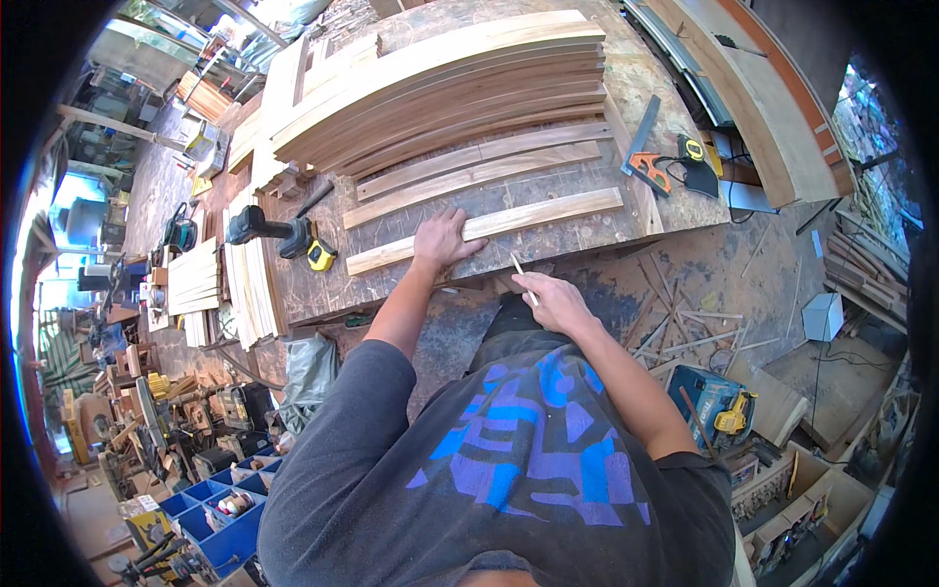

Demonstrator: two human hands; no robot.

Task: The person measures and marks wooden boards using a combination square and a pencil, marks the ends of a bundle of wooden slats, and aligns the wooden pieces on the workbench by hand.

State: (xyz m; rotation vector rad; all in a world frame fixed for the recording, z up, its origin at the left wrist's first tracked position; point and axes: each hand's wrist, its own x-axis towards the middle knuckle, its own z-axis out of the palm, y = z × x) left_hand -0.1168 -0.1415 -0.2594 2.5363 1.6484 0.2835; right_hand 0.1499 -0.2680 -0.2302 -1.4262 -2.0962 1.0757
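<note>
My left hand [445, 238] lies flat, fingers spread, on a long pale wooden slat [548, 212] at the near edge of the workbench [548, 245]. Just off the bench edge, below that slat, my right hand [554, 300] is closed around a thin pencil [521, 275] that points up toward the slat. Two more slats [469, 171] lie parallel behind the first one. Beyond them sits a stack of long curved boards [460, 78].
A black and yellow cordless drill [279, 235] lies left of my hand. An orange-handled square [646, 157] and a tape measure [694, 150] rest at the bench's right. Wood scraps litter the floor [714, 284]; a blue power tool [719, 401] stands lower right, blue bins [220, 509] lower left.
</note>
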